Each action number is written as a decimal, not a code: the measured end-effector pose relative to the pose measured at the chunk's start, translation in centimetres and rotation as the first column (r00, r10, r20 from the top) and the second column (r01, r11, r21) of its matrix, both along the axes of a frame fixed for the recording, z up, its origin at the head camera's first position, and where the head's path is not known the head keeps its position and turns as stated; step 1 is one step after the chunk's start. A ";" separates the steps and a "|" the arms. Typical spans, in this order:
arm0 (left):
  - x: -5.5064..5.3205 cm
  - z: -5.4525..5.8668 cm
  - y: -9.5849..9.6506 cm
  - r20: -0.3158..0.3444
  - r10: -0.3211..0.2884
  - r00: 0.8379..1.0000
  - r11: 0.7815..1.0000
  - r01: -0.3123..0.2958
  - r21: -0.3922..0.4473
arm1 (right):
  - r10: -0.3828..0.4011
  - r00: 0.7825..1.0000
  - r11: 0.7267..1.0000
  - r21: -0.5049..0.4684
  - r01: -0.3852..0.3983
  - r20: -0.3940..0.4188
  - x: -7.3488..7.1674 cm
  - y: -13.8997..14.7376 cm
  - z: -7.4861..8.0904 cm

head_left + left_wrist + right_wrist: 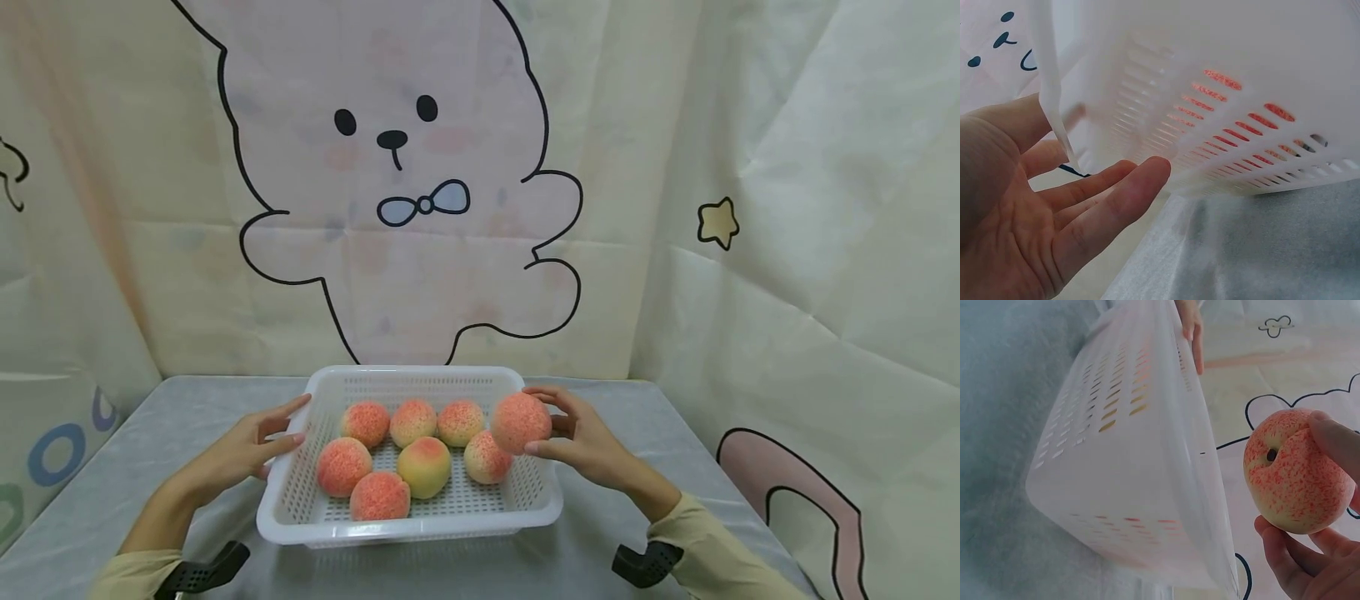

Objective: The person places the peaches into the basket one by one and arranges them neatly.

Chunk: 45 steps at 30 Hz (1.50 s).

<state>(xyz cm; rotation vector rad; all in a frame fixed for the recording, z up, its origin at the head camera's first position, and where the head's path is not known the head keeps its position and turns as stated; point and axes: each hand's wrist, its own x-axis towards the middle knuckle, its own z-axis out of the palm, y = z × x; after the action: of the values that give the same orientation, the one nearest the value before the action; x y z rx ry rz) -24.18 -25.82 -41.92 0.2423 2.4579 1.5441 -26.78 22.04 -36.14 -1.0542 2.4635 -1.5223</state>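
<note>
A white plastic basket (450,527) with slotted walls holds several red-and-yellow peaches (424,467) on its perforated floor. At its left side, my left hand (238,454) grips the rim; the left wrist view shows a digit (1075,115) behind the translucent edge and other fingers (1141,181) beneath it. My right hand (588,437) pinches one speckled peach (521,422) between thumb and fingers, up over the basket's right rim. In the right wrist view that peach (1297,472) turns its dark stem hollow to the camera.
A grey-blue cloth (232,575) covers the table under the basket. Behind it hangs a pale curtain (637,125) with a cartoon bear, and more printed fabric (825,275) closes off the right side. Each wrist wears a black camera mount (648,565).
</note>
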 end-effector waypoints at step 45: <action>0.2 0.2 0.0 -0.004 0.003 1.000 1.000 -0.003 -0.012 | 0.081 0.978 0.993 0.066 -0.095 0.192 0.8 -4.5 -2.1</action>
<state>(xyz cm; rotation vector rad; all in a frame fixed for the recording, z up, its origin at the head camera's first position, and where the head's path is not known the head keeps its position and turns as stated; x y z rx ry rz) -24.00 -25.80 -41.76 0.2394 2.4709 1.5311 -25.98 17.58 -38.25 -0.9458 2.2952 -1.4208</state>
